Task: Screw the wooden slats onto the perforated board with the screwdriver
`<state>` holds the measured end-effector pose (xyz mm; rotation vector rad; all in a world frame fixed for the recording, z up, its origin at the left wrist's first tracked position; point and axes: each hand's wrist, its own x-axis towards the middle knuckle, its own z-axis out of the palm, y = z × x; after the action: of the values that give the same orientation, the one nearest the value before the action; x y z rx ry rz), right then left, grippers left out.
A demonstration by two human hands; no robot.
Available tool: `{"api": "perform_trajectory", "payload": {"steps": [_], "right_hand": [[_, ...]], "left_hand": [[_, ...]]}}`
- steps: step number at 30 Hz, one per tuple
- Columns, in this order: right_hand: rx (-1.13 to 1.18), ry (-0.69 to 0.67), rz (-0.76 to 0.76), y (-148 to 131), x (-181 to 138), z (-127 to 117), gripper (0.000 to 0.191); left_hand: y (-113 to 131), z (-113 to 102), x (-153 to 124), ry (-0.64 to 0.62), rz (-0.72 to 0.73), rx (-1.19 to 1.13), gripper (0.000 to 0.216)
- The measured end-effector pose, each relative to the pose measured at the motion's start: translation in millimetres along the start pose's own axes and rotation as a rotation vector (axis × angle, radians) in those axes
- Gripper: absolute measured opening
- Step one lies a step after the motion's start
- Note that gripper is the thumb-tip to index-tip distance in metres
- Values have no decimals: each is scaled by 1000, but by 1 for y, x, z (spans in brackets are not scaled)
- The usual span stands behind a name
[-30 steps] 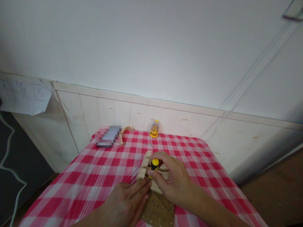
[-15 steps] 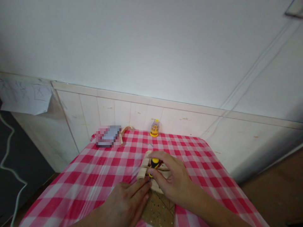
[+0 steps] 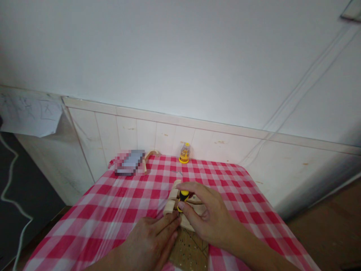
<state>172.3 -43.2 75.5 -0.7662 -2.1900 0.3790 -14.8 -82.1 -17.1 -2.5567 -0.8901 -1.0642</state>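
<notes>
My right hand (image 3: 208, 212) pinches the yellow and black handle of a small screwdriver (image 3: 184, 195) between thumb and fingers. The screwdriver stands nearly upright, its shaft pointing down at a pale wooden piece (image 3: 187, 223); the exact tip contact is too small to tell. Along its left side the wooden piece has blocky, rounded sections (image 3: 169, 207). My left hand (image 3: 153, 237) is closed at the near edge of the wooden piece, fingertips pressed against it beside the screwdriver's shaft. Underneath lies a brown board (image 3: 190, 250) dotted with small holes. My right hand hides part of the wooden piece.
A red and white checked cloth (image 3: 107, 214) covers the table. Near the wall stand a yellow-based bit holder (image 3: 184, 153), a blurred-out phone-like object (image 3: 130, 162) and a curved wooden strip (image 3: 147, 162). A small thin metal item (image 3: 177, 172) lies behind the wood.
My right hand's fingers have shifted slightly around the screwdriver handle. My left hand and the wooden piece stay almost where they were.
</notes>
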Motion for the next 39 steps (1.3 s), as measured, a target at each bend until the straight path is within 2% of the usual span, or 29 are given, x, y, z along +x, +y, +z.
{"api": "perform_trajectory", "payload": {"steps": [6,12,22,39], "right_hand": [[-29,-3,4,-1,-1,-1,32],[-25,-8,41,2,-2,-1,30],[5,-41,98,0,0,-2,24],[7,-26,70,-1,2,-2,21]], "left_hand": [[1,1,0,-12,-2,-8,26],[1,0,2,24,7,21,29],[-1,3,-3,-1,-4,20,30],[0,2,-2,-5,0,23,29]]}}
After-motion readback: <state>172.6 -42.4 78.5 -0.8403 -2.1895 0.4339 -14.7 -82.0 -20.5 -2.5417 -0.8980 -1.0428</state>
